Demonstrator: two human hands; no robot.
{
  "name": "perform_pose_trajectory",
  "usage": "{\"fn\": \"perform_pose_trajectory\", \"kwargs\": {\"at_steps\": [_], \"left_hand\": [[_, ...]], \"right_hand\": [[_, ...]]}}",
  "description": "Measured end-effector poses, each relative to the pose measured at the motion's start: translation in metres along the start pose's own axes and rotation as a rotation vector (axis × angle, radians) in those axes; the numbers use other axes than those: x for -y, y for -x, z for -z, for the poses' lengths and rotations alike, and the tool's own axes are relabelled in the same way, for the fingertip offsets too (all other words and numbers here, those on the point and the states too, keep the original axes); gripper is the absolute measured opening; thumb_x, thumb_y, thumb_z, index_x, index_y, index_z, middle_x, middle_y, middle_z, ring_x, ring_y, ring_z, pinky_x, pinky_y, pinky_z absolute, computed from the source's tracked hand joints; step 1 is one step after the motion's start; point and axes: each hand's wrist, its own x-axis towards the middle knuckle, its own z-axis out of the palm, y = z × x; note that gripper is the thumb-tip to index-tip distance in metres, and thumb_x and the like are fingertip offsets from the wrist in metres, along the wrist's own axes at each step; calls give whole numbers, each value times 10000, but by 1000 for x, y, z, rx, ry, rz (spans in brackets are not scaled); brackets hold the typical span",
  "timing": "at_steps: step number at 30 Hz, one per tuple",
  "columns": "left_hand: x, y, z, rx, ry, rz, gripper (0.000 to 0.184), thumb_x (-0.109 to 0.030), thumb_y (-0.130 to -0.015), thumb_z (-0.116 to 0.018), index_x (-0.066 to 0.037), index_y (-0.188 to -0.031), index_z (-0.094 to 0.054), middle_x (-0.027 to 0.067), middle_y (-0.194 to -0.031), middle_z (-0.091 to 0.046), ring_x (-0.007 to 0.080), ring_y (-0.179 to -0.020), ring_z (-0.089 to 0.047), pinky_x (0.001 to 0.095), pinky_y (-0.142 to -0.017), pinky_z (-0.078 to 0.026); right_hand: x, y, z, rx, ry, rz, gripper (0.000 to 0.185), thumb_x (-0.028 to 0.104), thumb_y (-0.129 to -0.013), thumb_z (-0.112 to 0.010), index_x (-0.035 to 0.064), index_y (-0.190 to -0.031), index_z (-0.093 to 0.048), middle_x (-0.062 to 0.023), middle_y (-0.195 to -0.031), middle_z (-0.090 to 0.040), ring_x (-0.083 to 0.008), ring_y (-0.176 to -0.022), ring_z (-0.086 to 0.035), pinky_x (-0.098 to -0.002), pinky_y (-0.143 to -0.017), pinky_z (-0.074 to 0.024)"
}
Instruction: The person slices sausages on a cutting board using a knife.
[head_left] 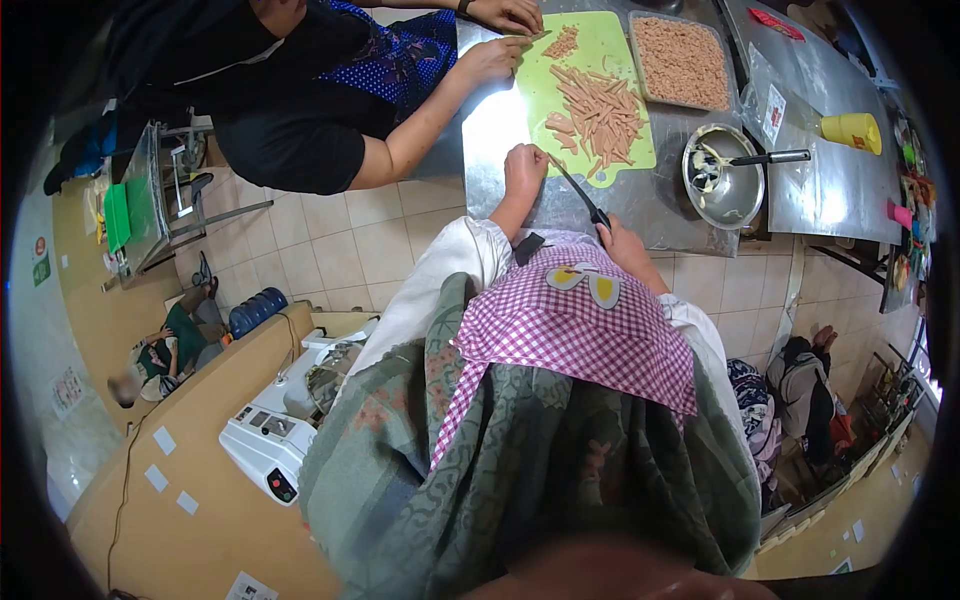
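A black-handled knife (578, 192) is in my right hand (622, 245), its blade slanting up and left toward the green cutting board (641, 150). My left hand (526, 168) is closed near the blade's tip, at the board's lower left edge; what its fingers hold, if anything, is too small to tell. On the board lies a heap of pinkish strips (605, 115), with a few wider pieces (561, 124) left of it and a small pile of diced bits (563, 42) near the top.
A co-worker's hand (490, 60) works at the board's upper left. A tray of diced pieces (682, 62) stands right of the board. Below it is a metal bowl (740, 205) with a utensil across its rim. A yellow cup (851, 133) lies farther right.
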Motion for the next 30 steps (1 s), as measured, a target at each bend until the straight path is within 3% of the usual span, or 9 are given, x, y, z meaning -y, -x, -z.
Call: {"fn": "perform_pose_trajectory", "kwargs": {"at_steps": [8, 11, 15, 18, 20, 22, 25, 30], "left_hand": [[-16, 9, 24, -39, 122, -7, 116, -78, -747, -677, -23, -842, -711, 148, -682, -653, 206, -602, -641, 309, -603, -509], [-9, 19, 31, -116, 175, 27, 115, -84, -767, -664, -40, -861, -713, 141, -705, -655, 197, -605, -637, 306, -606, -506], [-2, 39, 43, -103, 93, 2, 229, -112, -760, -683, -31, -974, -684, 114, -753, -658, 167, -624, -623, 293, -581, -493], [-1, 55, 46, 15, 117, 123, 368, -149, -715, -744, -23, -1049, -652, 94, -758, -643, 151, -590, -584, 288, -567, -483], [0, 60, 44, 47, 116, 101, 424, -185, -687, -765, -2, -1047, -634, 131, -783, -620, 198, -586, -591, 324, -577, -483], [-2, 62, 41, 55, 95, 68, 478, -211, -653, -791, 1, -1047, -622, 151, -792, -594, 244, -607, -594, 363, -593, -483], [-6, 57, 39, 34, -41, -15, 463, -169, -640, -800, -20, -1047, -638, 123, -776, -594, 204, -630, -577, 321, -612, -481], [2, 46, 26, 28, -129, -49, 344, -102, -678, -732, -25, -1001, -642, 140, -777, -605, 235, -667, -605, 335, -632, -484]], "right_hand": [[21, 12, 18, -49, -81, -80, 385, 364, -943, -405, 16, -1091, -473, -308, -834, -603, -473, -797, -581, -531, -698, -450], [28, 8, 21, -21, -50, 12, 369, 359, -941, -411, 16, -1060, -476, -301, -813, -606, -471, -778, -584, -531, -686, -453], [31, -2, 11, -22, -10, 23, 365, 361, -940, -415, 18, -1046, -483, -294, -795, -610, -472, -759, -586, -530, -673, -456], [25, -3, 4, -93, 0, -7, 383, 364, -941, -414, 18, -1088, -486, -292, -791, -612, -475, -751, -587, -530, -668, -458], [13, 3, 1, -189, -22, -25, 401, 368, -942, -411, 17, -1121, -484, -291, -790, -612, -477, -747, -587, -530, -663, -459], [13, 11, 8, -138, -23, -91, 419, 373, -942, -411, 14, -1146, -479, -291, -783, -612, -478, -740, -587, -531, -658, -459], [10, 15, 7, -103, -31, -116, 423, 381, -940, -412, 15, -1142, -479, -294, -771, -608, -478, -731, -586, -531, -651, -459], [11, 12, 5, -99, -50, -30, 392, 391, -938, -416, 31, -1079, -482, -299, -758, -600, -480, -723, -582, -534, -642, -456]]}}
